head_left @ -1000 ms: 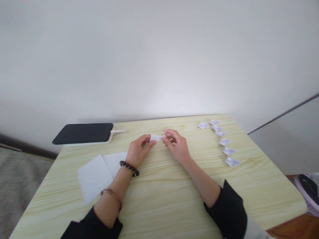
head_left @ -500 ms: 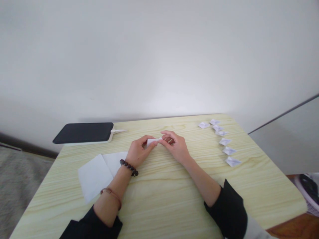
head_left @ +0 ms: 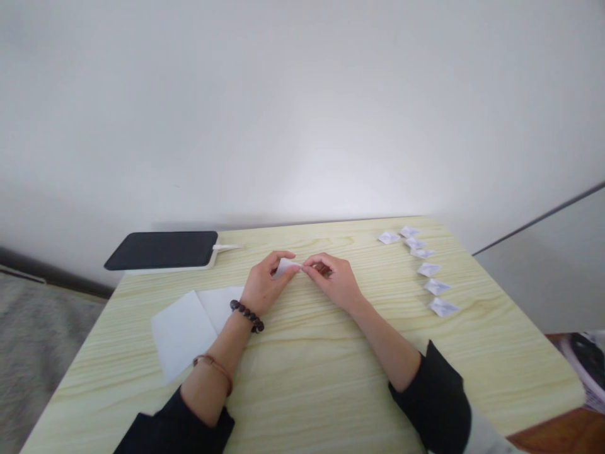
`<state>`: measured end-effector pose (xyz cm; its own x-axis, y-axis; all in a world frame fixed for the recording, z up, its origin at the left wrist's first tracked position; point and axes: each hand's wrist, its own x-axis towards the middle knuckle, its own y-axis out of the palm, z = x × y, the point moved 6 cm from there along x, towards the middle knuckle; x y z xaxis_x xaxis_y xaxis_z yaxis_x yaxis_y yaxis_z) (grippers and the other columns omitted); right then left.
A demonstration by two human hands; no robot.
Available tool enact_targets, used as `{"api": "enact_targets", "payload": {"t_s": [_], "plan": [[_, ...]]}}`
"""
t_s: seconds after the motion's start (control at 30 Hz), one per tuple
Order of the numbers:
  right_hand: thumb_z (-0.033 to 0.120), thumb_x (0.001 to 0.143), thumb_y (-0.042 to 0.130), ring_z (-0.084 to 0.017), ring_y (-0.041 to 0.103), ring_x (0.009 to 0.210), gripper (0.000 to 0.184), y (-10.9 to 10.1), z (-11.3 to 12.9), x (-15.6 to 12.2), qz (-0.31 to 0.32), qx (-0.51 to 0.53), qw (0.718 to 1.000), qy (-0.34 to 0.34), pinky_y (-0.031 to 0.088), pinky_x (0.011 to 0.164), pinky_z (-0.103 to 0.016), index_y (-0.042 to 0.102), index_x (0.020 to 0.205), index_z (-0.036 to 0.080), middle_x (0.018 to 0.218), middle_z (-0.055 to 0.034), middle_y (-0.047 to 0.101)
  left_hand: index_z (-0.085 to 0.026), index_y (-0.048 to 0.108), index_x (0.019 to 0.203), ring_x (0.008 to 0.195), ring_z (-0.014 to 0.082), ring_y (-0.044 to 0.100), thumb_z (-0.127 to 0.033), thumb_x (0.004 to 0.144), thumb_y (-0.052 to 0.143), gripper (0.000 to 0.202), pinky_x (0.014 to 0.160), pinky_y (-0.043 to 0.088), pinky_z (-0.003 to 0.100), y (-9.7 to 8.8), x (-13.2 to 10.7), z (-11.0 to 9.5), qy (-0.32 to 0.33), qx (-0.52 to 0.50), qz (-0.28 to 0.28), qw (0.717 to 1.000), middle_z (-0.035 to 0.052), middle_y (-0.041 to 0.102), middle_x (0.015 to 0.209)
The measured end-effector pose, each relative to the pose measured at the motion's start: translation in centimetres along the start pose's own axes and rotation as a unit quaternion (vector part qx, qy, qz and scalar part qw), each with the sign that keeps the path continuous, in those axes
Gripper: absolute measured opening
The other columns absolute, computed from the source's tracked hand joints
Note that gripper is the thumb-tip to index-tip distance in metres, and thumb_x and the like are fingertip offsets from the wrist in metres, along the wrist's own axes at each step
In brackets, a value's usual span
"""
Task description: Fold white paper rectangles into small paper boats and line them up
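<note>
Between my two hands, just above the table's middle, is a small folded white paper (head_left: 285, 266). My left hand (head_left: 265, 282) grips its left part, thumb in front and fingers behind. My right hand (head_left: 334, 279) pinches the paper's right tip between thumb and forefinger, its other fingers curled. Flat white paper sheets (head_left: 183, 334) lie partly under my left wrist. Over on the right, several small folded paper boats (head_left: 437, 287) sit in a curved row. The paper's underside and the tip within my right fingers are hidden.
A dark-screened tablet or large phone (head_left: 163, 250) in a white case lies at the back left, with a white cable plug (head_left: 227, 247) at its right end. The wooden table (head_left: 312, 391) meets a white wall (head_left: 302, 113) behind. A pinkish basket (head_left: 586, 372) stands beyond the right edge.
My right forefinger has come down, so the hand now pinches the paper's tip more closely. The paper has tilted slightly in my left hand. The view has shifted a little.
</note>
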<state>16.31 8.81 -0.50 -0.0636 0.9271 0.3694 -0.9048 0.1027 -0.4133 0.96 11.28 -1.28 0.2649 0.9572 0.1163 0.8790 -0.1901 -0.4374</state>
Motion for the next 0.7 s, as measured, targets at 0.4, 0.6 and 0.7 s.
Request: {"api": "enact_targets", "payload": {"t_s": [0.4, 0.6, 0.7], "plan": [[0.031, 0.087, 0.056, -0.012, 0.061, 0.067, 0.015, 0.1, 1.0, -0.4, 0.022, -0.033, 0.994, -0.098, 0.050, 0.059, -0.023, 0.068, 0.086, 0.022, 0.082, -0.0027, 0.069, -0.018, 0.065, 0.087, 0.053, 0.0121, 0.054, -0.043, 0.070, 0.067, 0.031, 0.051, 0.041, 0.023, -0.3, -0.1, -0.5, -0.043, -0.078, 0.016, 0.996, -0.0047, 0.059, 0.055], [0.030, 0.088, 0.051, -0.012, 0.062, 0.071, 0.019, -0.1, 1.8, -0.5, 0.039, -0.008, 0.996, -0.085, 0.049, 0.057, -0.022, 0.067, 0.085, 0.020, 0.085, -0.0045, 0.068, -0.018, 0.064, 0.087, 0.059, 0.0133, 0.060, -0.039, 0.070, 0.068, 0.027, 0.058, 0.045, 0.024, -0.3, -0.1, 0.2, -0.060, -0.105, 0.007, 0.993, -0.0026, 0.066, 0.063], [0.031, 0.088, 0.052, -0.012, 0.059, 0.063, 0.020, -0.2, 0.9, -0.3, 0.027, 0.013, 0.999, -0.029, 0.047, 0.056, -0.022, 0.066, 0.084, 0.018, 0.076, -0.0028, 0.067, -0.018, 0.064, 0.088, 0.060, 0.0129, 0.060, -0.037, 0.071, 0.068, 0.026, 0.058, 0.045, 0.024, -0.2, -0.2, 0.4, -0.064, -0.113, 0.009, 0.991, -0.0015, 0.069, 0.069]]}}
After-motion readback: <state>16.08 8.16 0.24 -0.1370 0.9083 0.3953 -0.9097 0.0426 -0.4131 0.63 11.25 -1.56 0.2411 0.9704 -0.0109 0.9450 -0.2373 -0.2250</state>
